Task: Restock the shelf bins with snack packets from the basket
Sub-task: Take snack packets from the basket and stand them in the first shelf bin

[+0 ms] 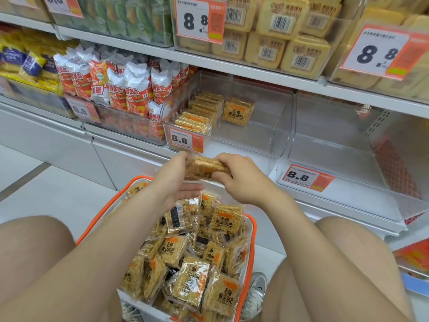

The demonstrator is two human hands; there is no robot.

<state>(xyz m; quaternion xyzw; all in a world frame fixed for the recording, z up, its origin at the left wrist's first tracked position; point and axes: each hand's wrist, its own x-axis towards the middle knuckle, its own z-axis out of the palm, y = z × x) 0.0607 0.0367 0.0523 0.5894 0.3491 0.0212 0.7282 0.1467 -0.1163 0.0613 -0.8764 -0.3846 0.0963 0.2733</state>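
Two hands hold a snack packet (205, 168) above the basket (255, 231).
The right hand (241, 181) pinches its right end; the left hand (175, 180) grips the left end, thumb above, fingers below.

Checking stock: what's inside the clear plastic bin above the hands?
A row of golden cracker packets at its left, one upright packet beside them. The orange price tag hides the front-left corner.

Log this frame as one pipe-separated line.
left hand: grips packet stack | right hand: grips packet stack | basket: holds many packets | clear bin: partly filled
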